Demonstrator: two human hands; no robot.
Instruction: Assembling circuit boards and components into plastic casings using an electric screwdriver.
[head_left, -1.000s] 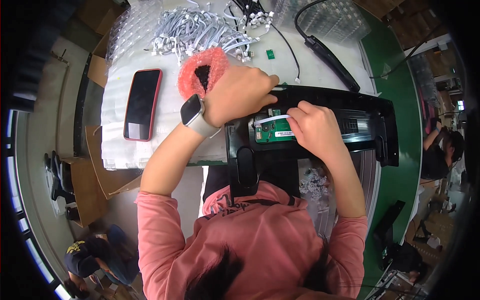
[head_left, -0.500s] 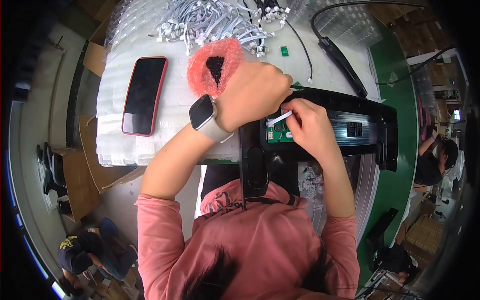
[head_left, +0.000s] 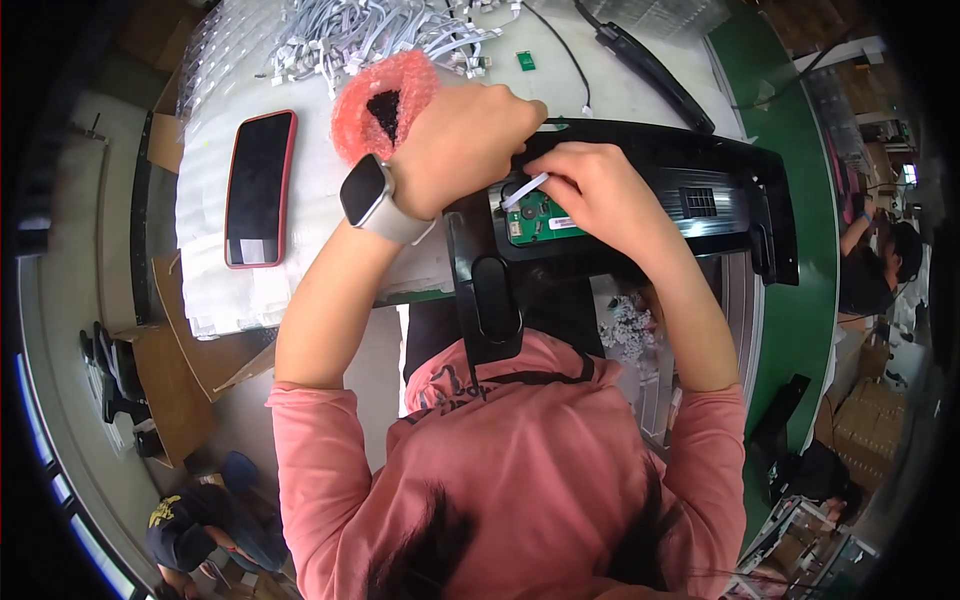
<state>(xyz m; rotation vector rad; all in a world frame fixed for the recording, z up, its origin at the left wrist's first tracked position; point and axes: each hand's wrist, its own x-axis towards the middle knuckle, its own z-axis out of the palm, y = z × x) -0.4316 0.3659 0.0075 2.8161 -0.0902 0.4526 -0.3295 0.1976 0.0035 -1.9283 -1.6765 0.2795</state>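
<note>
A long black plastic housing [head_left: 640,160] lies across the table's near edge, with a green circuit board [head_left: 545,222] set in its left part. A short white cable [head_left: 526,190] rises from the board's left end. My right hand [head_left: 592,185] reaches over the board with thumb and fingers pinched at the cable's upper end. Just left of it, my left hand [head_left: 475,135], with a watch [head_left: 368,192] on its wrist, is closed at the housing's far edge. Its fingertips and whatever they hold are hidden. The housing's black arm [head_left: 485,300] extends toward my body.
Pink bubble wrap [head_left: 350,110] holding black bits sits beside my left wrist. A phone [head_left: 260,190] lies at left. Behind are a heap of white cables [head_left: 370,35], a small green board [head_left: 526,61] and a black handheld tool [head_left: 655,75]. Other people work farther off.
The view has shifted, so the table things appear farther left and higher. Both hands stay close together at the housing, the right still at the white cable.
</note>
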